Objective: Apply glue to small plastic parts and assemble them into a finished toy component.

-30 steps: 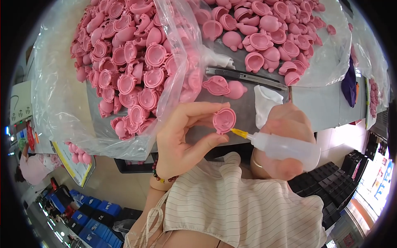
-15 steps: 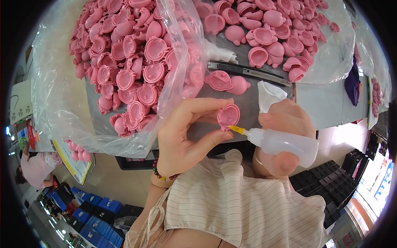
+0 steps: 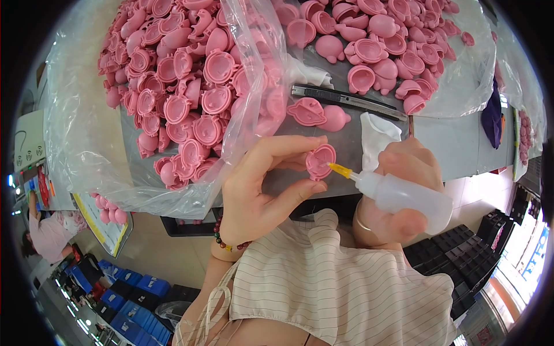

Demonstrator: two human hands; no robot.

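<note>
Between thumb and fingertips, my left hand pinches a small pink plastic shell, its hollow side facing up. My right hand is wrapped round a translucent white squeeze bottle with a yellow needle tip. That tip sits at the shell's right rim; whether it touches cannot be made out. Just beyond lie two more pink pieces, an open shell half and a rounded one. A black utility knife rests behind them, and a white cloth lies near my right hand.
A clear plastic bag full of pink shells covers the table's left. Another heap of pink shells spreads at the back right. Below the table edge is a black tray. Blue bins and a person are at far left.
The bottle and my right hand have shifted slightly right. The needle tip has moved from the shell's lower edge up to its right rim. My left hand has barely moved.
</note>
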